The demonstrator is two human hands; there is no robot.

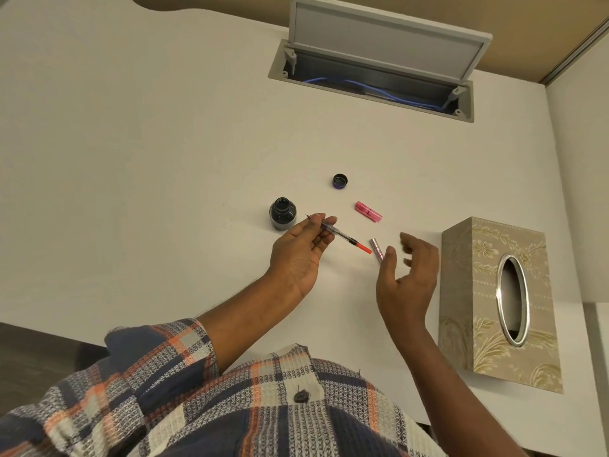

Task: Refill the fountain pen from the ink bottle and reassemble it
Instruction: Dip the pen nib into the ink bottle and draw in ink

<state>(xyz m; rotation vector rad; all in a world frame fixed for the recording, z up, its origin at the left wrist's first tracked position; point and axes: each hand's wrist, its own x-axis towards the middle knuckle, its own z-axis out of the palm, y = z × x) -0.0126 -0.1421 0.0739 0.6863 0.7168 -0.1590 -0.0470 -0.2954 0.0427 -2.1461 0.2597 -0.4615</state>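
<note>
My left hand [298, 255] pinches the bare pen section with its clear converter and orange end knob [342, 238], nib pointing left toward the open ink bottle [282, 213]. The bottle's dark cap [340, 181] lies upside down behind it on the white desk [164, 159]. A pink pen cap [368, 211] lies to the right. The pinkish metal barrel [376, 247] rests on the desk just by the thumb of my right hand [408, 275], which hovers with fingers spread and holds nothing.
A patterned beige tissue box [501, 301] stands at the right, close to my right hand. An open cable hatch [372, 80] with blue cables sits at the far side of the desk. My plaid shirt fills the bottom.
</note>
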